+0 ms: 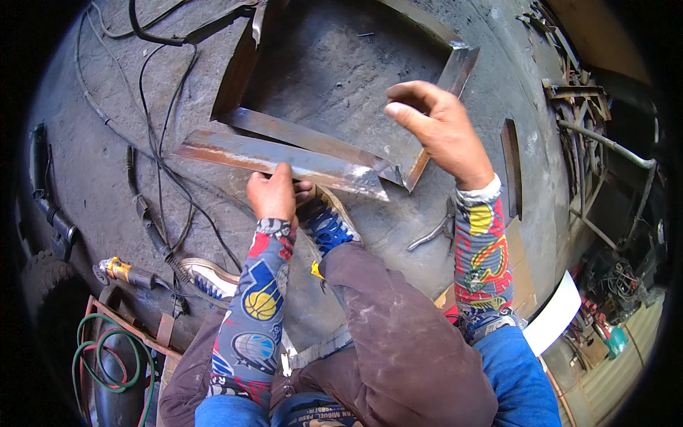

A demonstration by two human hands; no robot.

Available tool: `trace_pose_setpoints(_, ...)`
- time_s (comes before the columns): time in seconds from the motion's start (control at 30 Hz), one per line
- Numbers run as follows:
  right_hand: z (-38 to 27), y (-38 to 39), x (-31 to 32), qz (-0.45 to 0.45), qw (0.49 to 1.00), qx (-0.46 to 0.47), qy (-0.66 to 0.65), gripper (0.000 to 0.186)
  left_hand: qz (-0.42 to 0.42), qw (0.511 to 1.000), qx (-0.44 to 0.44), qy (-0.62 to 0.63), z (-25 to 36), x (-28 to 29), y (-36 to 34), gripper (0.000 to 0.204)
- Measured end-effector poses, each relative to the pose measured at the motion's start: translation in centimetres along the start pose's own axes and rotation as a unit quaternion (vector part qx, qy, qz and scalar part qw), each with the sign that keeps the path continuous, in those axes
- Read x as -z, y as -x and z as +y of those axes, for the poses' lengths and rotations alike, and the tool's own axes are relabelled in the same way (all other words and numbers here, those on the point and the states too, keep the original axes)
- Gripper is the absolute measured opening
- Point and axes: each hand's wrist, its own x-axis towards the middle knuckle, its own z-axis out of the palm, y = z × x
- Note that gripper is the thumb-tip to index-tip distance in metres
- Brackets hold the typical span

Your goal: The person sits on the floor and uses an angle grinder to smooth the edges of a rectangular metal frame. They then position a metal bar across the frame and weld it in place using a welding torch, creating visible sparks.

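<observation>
My left hand [274, 193] grips the near edge of a loose rusty steel angle bar [235, 153] that lies across the concrete floor. Its mitred right end sits beside the corner of a rusty angle-iron frame [299, 133] laid flat on the floor. My right hand [437, 128] is raised above the frame's near right corner, fingers curled loosely and holding nothing. My foot in a blue-laced shoe [327, 226] rests just below the bar, close to my left hand.
Black cables [153, 135] snake over the floor at left, ending near an angle grinder [117, 270]. Pliers [435, 229] lie right of my knee. A short steel strip [511, 167] lies further right. Scrap metal [576, 121] is piled at the far right. A green hose [107, 356] coils at lower left.
</observation>
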Motion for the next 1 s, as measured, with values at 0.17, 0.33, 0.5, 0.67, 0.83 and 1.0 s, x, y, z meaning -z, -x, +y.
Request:
trace_pose_setpoints(0.17,1.3,-0.3,-1.2,-0.038,0.988,0.009,0.148,0.043,-0.011,0.999,0.032,-0.023,-0.8,-3.2,0.2,0.023)
trace_pose_setpoints(0.33,2.8,2.4,-8.2,-0.133,0.950,0.047,0.278,0.062,-0.051,0.998,0.042,0.002,-3.3,-4.2,-0.9,0.024)
trace_pose_setpoints(0.5,4.3,4.8,-13.2,-0.015,0.970,0.024,0.242,0.078,0.003,0.997,-0.031,-0.069,-4.4,-4.7,-2.9,0.030)
trace_pose_setpoints(0.67,6.8,3.6,-14.8,0.076,0.935,0.064,0.340,0.065,-0.053,0.993,0.032,-0.096,-2.4,-4.6,-2.0,0.022)
trace_pose_setpoints(0.83,7.8,3.5,-15.3,0.109,0.954,0.075,0.269,0.048,-0.078,0.985,0.090,-0.122,-1.0,-3.6,-2.1,0.027)
trace_pose_setpoints(1.0,8.1,3.6,-14.9,0.131,0.948,0.087,0.278,0.046,-0.078,0.988,0.090,-0.101,-0.8,-3.3,-3.1,0.035)
